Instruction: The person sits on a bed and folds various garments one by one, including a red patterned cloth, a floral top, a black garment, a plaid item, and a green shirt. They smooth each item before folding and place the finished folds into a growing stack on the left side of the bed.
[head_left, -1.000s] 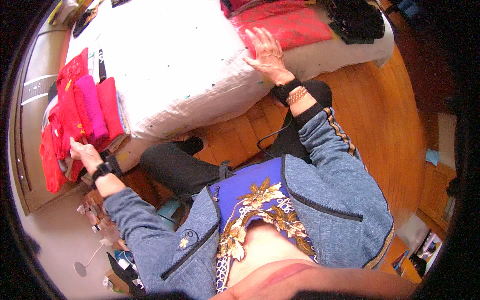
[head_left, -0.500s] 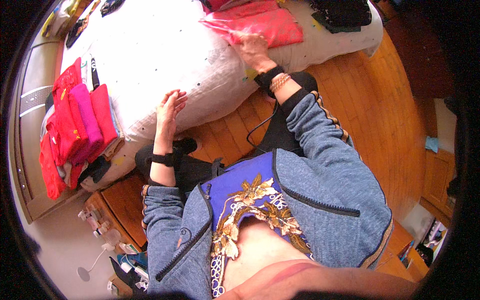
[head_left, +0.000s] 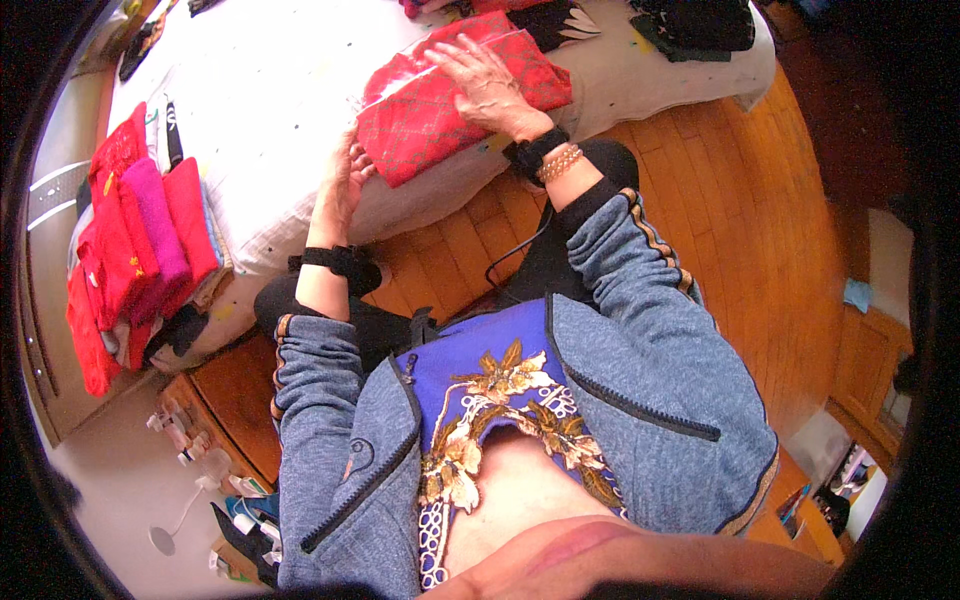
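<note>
A red garment (head_left: pixel 415 130) with a diamond-like pattern lies folded on the white bed sheet (head_left: pixel 260 90), close to the bed's near edge. What kind of garment it is, I cannot tell. My right hand (head_left: pixel 488 88) rests on top of it, palm down with fingers spread. At its left corner is my left hand (head_left: pixel 345 185), palm turned toward the cloth and fingers loosely apart. Those fingertips meet or nearly meet the garment's edge, and nothing shows gripped in them.
Folded red and magenta clothes (head_left: pixel 155 235) are stacked at the bed's left end. Dark folded clothes (head_left: pixel 695 28) lie far right, and a black cloth with white shapes (head_left: pixel 550 22) sits behind the red garment. A wooden cabinet (head_left: pixel 235 410) stands below left, beside the wooden floor (head_left: pixel 700 230).
The red garment has come left and nearer, its patterned face now showing. My right hand has flattened onto it with fingers spread; my left hand has risen slightly to its corner.
</note>
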